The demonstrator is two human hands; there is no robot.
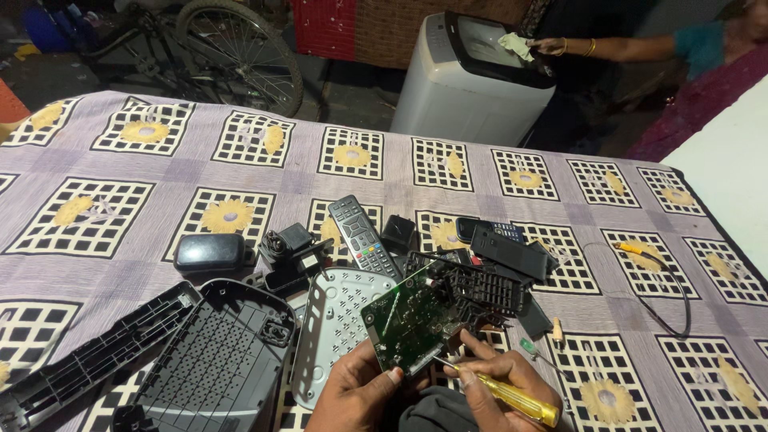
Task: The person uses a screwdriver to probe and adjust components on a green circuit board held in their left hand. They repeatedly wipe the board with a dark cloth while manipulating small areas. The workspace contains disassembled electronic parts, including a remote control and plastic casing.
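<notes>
Closest to the camera, the left hand (352, 388) has its fingers curled around the lower edge of a green circuit board (406, 320), thumb pressed on the face, holding it tilted up off the table. The right hand (500, 380) is wrapped tight around a yellow-handled screwdriver (520, 400), fingers pinched together near the shaft, with the tip right at the board's bottom edge. Just under the board sits a grey perforated plastic panel (336, 320), and left of that a big black plastic casing shell (212, 360) lying open side up. Touching the board's right side is a black plastic grid frame (484, 288). A bit further back there's a grey remote control (362, 234), a black power adapter (210, 252) and a dark keypad phone (490, 232), all on the purple patterned tablecloth (120, 192). Way in the back, another person's hand (552, 46) wipes a white top-load washing machine (460, 88) with a cloth.
</notes>
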